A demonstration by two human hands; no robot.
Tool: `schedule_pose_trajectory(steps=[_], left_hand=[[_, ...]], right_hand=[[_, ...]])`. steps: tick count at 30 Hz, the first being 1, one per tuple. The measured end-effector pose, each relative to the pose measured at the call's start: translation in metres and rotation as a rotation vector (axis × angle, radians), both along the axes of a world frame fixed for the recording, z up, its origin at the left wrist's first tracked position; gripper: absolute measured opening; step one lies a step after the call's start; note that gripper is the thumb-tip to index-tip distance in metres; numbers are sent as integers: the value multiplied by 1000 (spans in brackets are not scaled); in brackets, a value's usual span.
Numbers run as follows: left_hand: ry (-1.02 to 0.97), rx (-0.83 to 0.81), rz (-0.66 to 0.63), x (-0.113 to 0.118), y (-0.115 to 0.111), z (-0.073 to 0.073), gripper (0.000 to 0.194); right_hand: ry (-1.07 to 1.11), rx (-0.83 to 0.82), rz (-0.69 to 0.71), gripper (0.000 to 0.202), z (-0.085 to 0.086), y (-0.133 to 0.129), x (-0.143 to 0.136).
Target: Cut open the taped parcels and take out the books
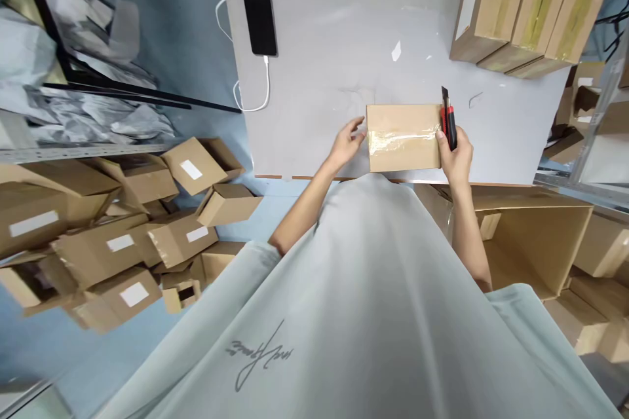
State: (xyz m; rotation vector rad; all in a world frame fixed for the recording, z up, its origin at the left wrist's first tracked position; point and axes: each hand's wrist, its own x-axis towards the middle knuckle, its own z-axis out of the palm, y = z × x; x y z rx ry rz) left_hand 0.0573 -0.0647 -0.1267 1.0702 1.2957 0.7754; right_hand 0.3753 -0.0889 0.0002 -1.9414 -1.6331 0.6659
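A small brown cardboard box point(403, 156) with clear tape across its top lies at the front edge of the grey table point(334, 46). My right hand point(456, 156) is closed around a red and black utility knife point(449, 121), its blade end pointing away from me; the thumb rests at the box's right edge. At the box's left side is my left hand point(348, 141), fingers apart and slightly curled, with nothing in it.
A black phone point(260, 22) with a white cable lies at the table's back left. Three taped boxes point(533, 10) stand at the back right. Opened boxes point(118, 242) are piled on the floor at left. A large open box point(533, 242) is below the table at right.
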Motion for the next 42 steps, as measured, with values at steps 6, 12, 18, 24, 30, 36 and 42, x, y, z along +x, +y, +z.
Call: schedule_pose_trajectory(steps=[6,12,18,24,30,36,42], left_hand=[[144,265,-30,-20,37,68,38],[185,280,-140,-19,62,87,21],[49,199,-187,-26,71,81,22],[-20,192,-216,-28,73,78,22],[-10,227,-229,-28,70,80,21],[-6,267,-247,-27,71,77,20],[-32,290,-248,-28,72,75,18]], right_hand=[[-123,50,-52,67,-7,-9,-18],[-277,-39,-71,67,40,-27,-37],[-36,-287,80,64,84,-55,-117],[-89,-440,59,63,85,-63,-165],[-292,-492,23,65,97,-68,-186],[-343,-491,11,65,103,-67,-192],[-336,-502,4,64,107,-66,-192]])
